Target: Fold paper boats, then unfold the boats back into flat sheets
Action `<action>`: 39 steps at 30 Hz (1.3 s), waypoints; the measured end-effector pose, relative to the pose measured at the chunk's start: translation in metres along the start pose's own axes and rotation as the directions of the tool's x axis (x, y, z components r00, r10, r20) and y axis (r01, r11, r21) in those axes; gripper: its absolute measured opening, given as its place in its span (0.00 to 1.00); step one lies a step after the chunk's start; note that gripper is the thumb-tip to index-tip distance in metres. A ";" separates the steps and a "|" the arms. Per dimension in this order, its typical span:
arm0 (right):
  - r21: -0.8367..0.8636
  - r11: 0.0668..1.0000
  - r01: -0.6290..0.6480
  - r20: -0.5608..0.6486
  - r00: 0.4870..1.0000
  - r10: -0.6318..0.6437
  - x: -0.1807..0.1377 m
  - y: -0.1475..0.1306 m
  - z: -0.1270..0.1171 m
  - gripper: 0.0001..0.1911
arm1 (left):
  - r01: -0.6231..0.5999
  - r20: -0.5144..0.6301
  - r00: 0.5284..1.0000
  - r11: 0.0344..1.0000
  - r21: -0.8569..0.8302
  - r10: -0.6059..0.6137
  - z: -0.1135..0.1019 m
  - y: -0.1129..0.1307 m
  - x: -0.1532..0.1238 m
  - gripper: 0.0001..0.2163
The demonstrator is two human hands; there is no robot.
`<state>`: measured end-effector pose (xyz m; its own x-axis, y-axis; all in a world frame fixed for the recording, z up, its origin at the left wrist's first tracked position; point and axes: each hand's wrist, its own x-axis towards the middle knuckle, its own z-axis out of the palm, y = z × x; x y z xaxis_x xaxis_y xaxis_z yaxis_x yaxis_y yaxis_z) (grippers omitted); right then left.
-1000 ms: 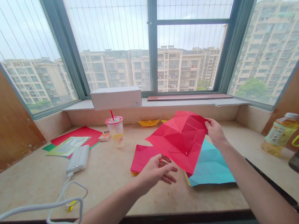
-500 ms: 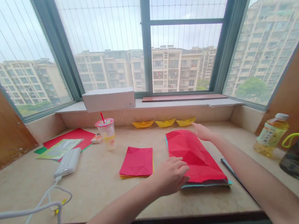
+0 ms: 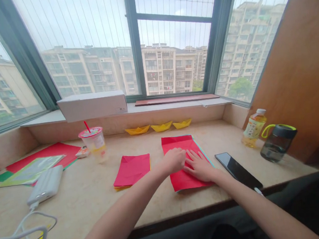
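A sheet of red paper (image 3: 187, 182) tops a small stack with pale blue showing along its right edge. My left hand (image 3: 176, 160) rests on the middle of it with fingers curled closed; whatever may be between them is hidden. Right beside it, my right hand (image 3: 200, 167) lies flat on the same paper, fingers spread. To the left is a smaller pile of red paper (image 3: 133, 169) with yellow sheets under it. Yellow folded paper boats (image 3: 162, 127) stand in a row near the back wall.
At left are a lidded plastic cup (image 3: 93, 143) with a red straw, a white power bank (image 3: 47, 186) with cable, and more coloured sheets (image 3: 47, 154). A phone (image 3: 237, 170), a drink bottle (image 3: 254, 128) and a dark water bottle (image 3: 277, 143) are at right. A white box (image 3: 92, 105) sits on the sill.
My right hand has come back from near the boats onto the red paper. The left hand has moved farther up the paper, fingers now curled. The view has turned right.
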<state>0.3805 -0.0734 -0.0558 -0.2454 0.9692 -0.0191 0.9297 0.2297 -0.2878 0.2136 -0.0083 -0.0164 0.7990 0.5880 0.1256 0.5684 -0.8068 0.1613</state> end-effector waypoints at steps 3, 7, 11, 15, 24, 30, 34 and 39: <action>0.012 1.000 -0.018 -0.028 0.999 0.018 0.001 -0.003 -0.004 0.37 | 0.057 0.004 0.998 0.998 0.005 -0.057 0.015 -0.020 0.039 0.21; 0.024 1.000 -0.019 -0.100 0.995 0.021 -0.003 -0.006 -0.006 0.33 | 0.176 0.048 0.983 0.984 -0.004 -0.176 0.035 -0.048 0.066 0.26; 0.013 0.999 0.045 -0.313 0.949 -0.038 -0.011 -0.007 -0.008 0.23 | 0.214 0.072 0.974 0.977 -0.012 -0.213 0.045 -0.064 0.077 0.25; 0.005 1.000 0.015 -0.385 0.923 -0.012 -0.014 -0.009 -0.004 0.25 | 0.237 0.033 0.971 0.972 -0.004 -0.236 0.047 -0.066 0.079 0.26; 0.058 0.995 -0.078 -0.026 0.996 0.080 -0.009 -0.007 -0.007 0.46 | 0.213 0.010 0.977 0.977 -0.006 -0.213 0.049 -0.069 0.078 0.26; 0.079 0.996 -0.034 0.034 0.999 0.031 -0.013 -0.016 -0.016 0.44 | 0.217 0.023 0.976 0.976 -0.010 -0.217 0.053 -0.071 0.081 0.27; 0.098 0.991 0.090 0.076 0.992 -0.098 -0.016 -0.021 -0.018 0.39 | 0.226 0.043 0.973 0.974 -0.012 -0.225 0.053 -0.072 0.083 0.27; 0.088 0.993 0.074 0.080 0.993 -0.081 -0.017 -0.023 -0.020 0.42 | 0.230 0.062 0.972 0.973 -0.016 -0.229 0.052 -0.071 0.083 0.26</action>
<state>0.3691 -0.0936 -0.0301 -0.3414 0.9371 -0.0724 0.8811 0.2922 -0.3719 0.2501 0.0949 -0.0683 0.6583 0.7523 0.0248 0.7338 -0.6487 0.2017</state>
